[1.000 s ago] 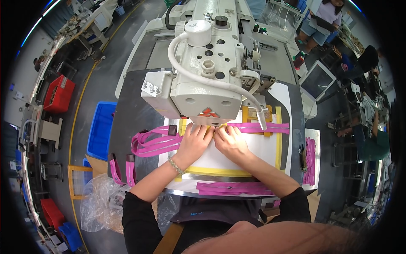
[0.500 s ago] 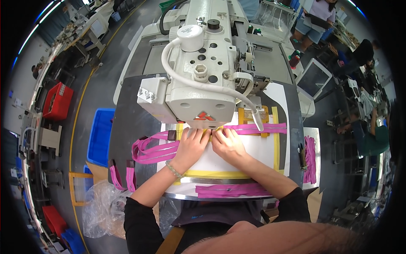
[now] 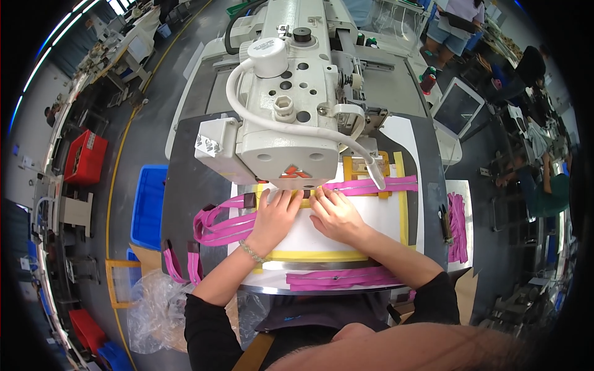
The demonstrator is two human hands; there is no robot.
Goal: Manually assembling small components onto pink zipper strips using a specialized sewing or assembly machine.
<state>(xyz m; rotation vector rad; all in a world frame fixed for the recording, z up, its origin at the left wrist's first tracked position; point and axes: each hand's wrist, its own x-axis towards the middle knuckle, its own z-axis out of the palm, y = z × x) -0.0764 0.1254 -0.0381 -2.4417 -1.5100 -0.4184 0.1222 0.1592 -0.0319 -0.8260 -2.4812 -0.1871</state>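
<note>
Under the head of a white industrial sewing machine (image 3: 288, 148), both my hands rest at the yellow-taped white template (image 3: 322, 241). My left hand (image 3: 275, 219) lies with its fingers stretched forward over the pink zipper strip. My right hand (image 3: 339, 217) is beside it, fingers flat at the template's far edge and thumb apart. A small dark tab (image 3: 306, 193) shows between the fingertips. The pink zipper strip (image 3: 396, 184) runs out to the right; a looped pink zipper length (image 3: 226, 230) with a dark end tab lies to the left. My fingers partly cover the strip's middle.
Another pink zipper bundle (image 3: 340, 279) lies along the near table edge, and more pink zippers (image 3: 456, 229) lie on a right side surface. Pink ends hang at the left edge. A blue bin (image 3: 149, 207), plastic bag (image 3: 158, 315) and screen (image 3: 458, 110) surround the table.
My fingertips have drawn apart a little, uncovering the dark tab. The right hand has flattened and its thumb has spread. The whole view has shifted slightly.
</note>
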